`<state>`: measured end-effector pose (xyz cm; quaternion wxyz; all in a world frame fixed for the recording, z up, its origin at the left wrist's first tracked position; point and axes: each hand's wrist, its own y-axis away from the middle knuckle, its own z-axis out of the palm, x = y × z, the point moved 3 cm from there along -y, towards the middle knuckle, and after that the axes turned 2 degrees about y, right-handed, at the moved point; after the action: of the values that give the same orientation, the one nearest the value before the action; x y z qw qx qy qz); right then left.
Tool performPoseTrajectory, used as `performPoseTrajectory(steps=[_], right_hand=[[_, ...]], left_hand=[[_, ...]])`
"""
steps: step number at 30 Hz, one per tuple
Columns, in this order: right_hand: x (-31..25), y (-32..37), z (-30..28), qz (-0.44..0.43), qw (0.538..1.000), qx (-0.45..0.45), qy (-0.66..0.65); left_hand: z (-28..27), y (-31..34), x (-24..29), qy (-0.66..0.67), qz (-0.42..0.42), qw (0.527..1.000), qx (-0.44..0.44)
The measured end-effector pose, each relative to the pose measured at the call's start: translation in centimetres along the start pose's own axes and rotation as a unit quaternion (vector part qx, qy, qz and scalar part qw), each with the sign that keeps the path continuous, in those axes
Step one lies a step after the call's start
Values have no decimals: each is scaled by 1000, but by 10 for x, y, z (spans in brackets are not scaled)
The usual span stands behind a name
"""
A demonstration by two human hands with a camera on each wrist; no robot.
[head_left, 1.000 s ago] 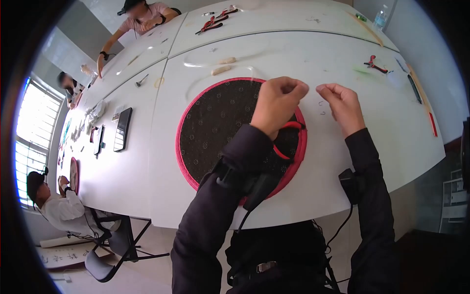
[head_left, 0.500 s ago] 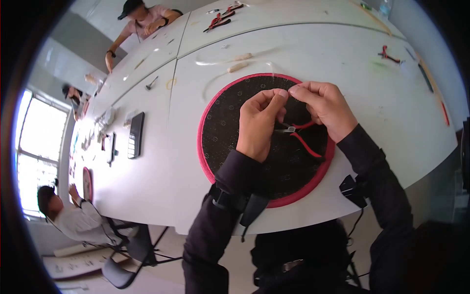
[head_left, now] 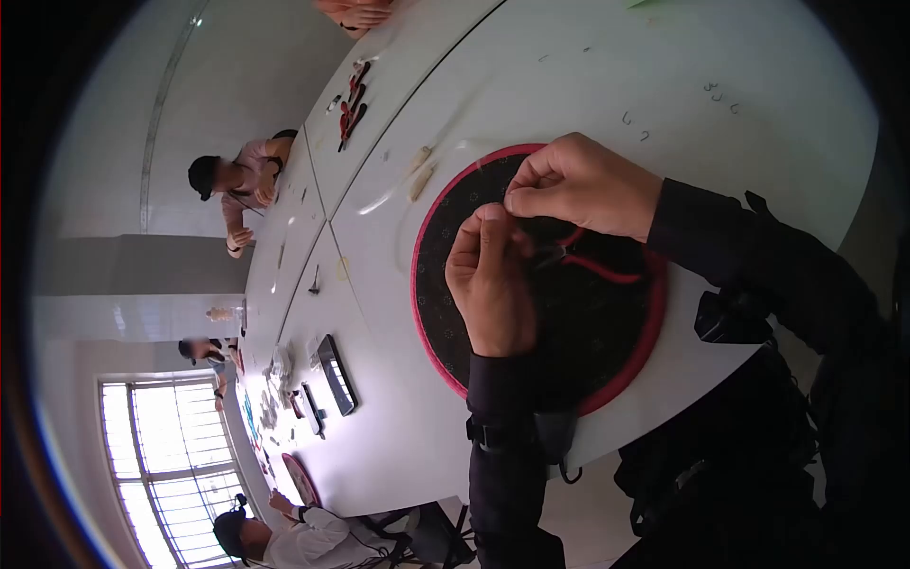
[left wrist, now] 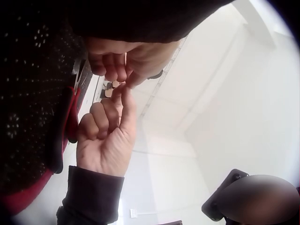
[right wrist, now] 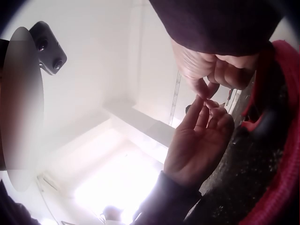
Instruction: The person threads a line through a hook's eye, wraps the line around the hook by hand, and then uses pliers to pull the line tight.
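Shift: left hand and right hand have drawn closer than half a second ago, and their fingertips now touch; the pliers have stayed on the mat.
Worktop: white, with a dark phone lying at its left.
Mat: round, black, red-rimmed, under both hands.
Left hand: fingers curled, thumb and forefinger pinched shut; anything between them is too small to tell.
Right hand: fingers curled, tips pinched against the left hand's tips.
Pliers: red-handled, lying on the mat just beside the left hand.
Wire hooks: on bare worktop, well apart.
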<state>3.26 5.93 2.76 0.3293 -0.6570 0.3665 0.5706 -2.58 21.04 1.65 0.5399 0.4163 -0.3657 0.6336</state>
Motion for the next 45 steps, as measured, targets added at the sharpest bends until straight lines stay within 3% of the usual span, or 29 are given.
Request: performPoseTrajectory(steps=[5,12,18,19,23,25,31,33,36,45], right_hand=[[-3,2,-1,4,1000,19,11],[2,-3,0,-36,999,29,-15],[-3,0,2,-22,999,28,-14],[0,-2,5,-56,997,39,-31],[3,-2,6,-40,998,32,-33],[-3,0,3,-71,995,44,59],[0,-1,5,-46,999,20,-2],[2,-1,4,-64,997,31,27],[2,-2,7,-79,996,26,-37],[0,-2,7,-88,992,16,-90]], left_hand=[[-3,1,0,-87,3,996,-21],[0,2,-2,-81,-26,996,-6],[2,5,5,-163,28,986,13],[1,5,5,-173,30,984,13],[-4,4,1,-161,38,986,13],[-4,4,1,-162,32,986,10],[1,5,6,-176,27,984,17],[2,7,7,-172,26,985,19],[-3,5,1,-132,14,991,22],[-2,5,0,-66,-16,997,-36]])
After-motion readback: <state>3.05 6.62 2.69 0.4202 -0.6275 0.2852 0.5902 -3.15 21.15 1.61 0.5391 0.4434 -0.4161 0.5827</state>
